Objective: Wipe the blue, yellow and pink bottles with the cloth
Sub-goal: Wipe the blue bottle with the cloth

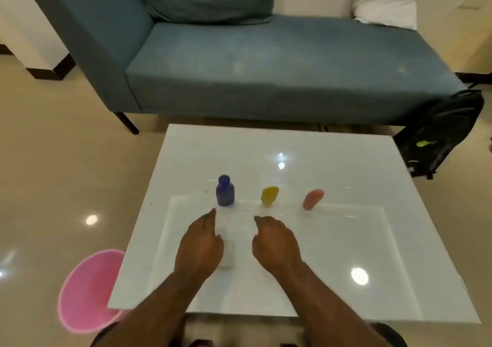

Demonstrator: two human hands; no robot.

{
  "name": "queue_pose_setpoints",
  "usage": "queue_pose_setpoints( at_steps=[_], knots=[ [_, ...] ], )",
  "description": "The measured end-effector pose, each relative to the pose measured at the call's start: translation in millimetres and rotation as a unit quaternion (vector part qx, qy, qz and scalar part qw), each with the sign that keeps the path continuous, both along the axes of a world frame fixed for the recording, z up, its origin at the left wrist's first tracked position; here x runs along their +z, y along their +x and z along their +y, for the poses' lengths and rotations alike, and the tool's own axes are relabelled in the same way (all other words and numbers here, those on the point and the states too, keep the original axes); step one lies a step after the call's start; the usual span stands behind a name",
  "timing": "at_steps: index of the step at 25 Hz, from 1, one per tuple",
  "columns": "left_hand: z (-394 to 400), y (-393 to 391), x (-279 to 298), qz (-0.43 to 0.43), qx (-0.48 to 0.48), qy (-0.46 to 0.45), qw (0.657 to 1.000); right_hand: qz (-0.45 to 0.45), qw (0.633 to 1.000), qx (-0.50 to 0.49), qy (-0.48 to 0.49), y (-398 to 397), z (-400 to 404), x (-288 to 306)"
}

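Now both hands hover over the white table [332,160], palms down. Left hand [199,248] reaches forward, fingers loosely together and holding nothing, its fingertip just short of the blue bottle [225,191]. A pale cloth [226,250], hard to make out against the glossy top, lies flat just beside and partly under that hand. Right hand [275,242] is loosely curled, empty, fingers bent down. Blue bottle stands upright at the left of the row; yellow bottle [269,196] sits in the middle, pink bottle [312,199] on the right, both blurred, well apart from each other. A pink tub [85,290] rests on the floor, left of the table.
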State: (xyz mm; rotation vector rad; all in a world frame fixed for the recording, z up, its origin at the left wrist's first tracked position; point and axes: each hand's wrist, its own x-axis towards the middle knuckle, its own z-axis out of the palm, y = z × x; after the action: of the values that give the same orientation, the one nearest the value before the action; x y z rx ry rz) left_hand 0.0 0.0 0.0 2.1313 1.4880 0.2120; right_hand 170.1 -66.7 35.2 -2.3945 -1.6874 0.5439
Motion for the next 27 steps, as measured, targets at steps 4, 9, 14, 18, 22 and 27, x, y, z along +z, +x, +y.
queue_pose_setpoints(
  at_steps=[4,9,14,18,22,27],
  knots=[
    [-36.2,-29.2,-45.0,0.047,0.034,-0.119,0.991,0.004,0.998,0.029,-0.056,-36.7,-42.2,-45.2],
    [-45.9,-30.3,-54.0,0.006,0.049,-0.124,0.991,0.066,0.995,0.026,-0.067,-55.4,-66.4,-63.6],
    [-19.6,-19.7,-58.4,0.050,0.034,-0.115,0.991,0.126,0.990,-0.011,-0.065,-56.1,-61.5,-63.3],
    [-2.9,-6.2,-61.9,0.100,-0.014,-0.076,0.992,0.174,0.982,-0.045,-0.054,-53.7,-48.0,-69.5],
    [7.5,-2.6,-67.9,0.085,0.004,-0.107,0.991,0.207,0.973,-0.087,-0.046,-49.3,-31.7,-71.7],
    [12.1,-3.0,-59.5,-0.039,0.031,-0.179,0.983,0.241,0.963,-0.112,-0.035,-46.5,-15.9,-75.4]
  ],
)
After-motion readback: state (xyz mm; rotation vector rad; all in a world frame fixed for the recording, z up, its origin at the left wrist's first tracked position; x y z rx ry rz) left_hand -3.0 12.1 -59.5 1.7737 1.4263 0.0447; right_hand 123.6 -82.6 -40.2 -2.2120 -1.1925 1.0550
